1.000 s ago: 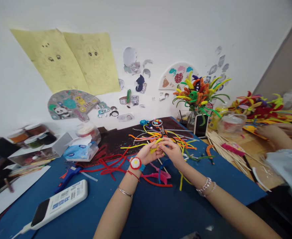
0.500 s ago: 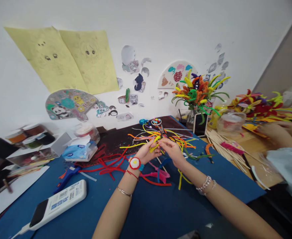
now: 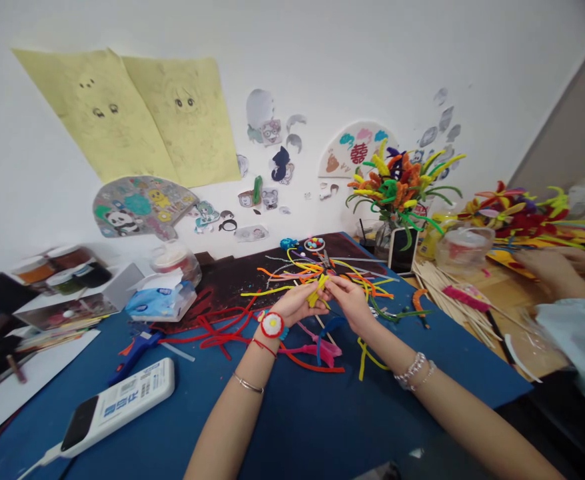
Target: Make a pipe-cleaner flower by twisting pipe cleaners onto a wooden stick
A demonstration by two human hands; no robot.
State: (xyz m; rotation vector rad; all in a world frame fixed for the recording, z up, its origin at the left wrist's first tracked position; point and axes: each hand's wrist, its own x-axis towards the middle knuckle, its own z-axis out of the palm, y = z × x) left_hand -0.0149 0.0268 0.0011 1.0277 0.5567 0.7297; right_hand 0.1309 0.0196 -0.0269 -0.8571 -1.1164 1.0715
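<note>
A bundle of yellow pipe cleaners (image 3: 316, 293) is held between both hands above the blue mat. My left hand (image 3: 297, 305) is closed around it from the left. With fingertips pinched, my right hand (image 3: 348, 301) grips its upper end from the right. Behind the hands lie loose orange, yellow and purple pipe cleaners and the open-jawed pliers (image 3: 325, 260). Under the wrists are a pink pipe-cleaner piece (image 3: 326, 352) and a blue one (image 3: 333, 327). Red pipe cleaners (image 3: 222, 330) curl to the left.
A glue gun (image 3: 140, 350) and a white power bank (image 3: 122, 400) lie at left, near a tissue pack (image 3: 160, 300). At right stand a vase of pipe-cleaner flowers (image 3: 395, 183) and a phone (image 3: 401, 250), with wooden sticks (image 3: 452, 300) beside. Another person's hands (image 3: 547, 267) work at far right.
The yellow bundle has turned a little in my fingers, and my right fingertips have shifted slightly along it. The whole view has moved slightly.
</note>
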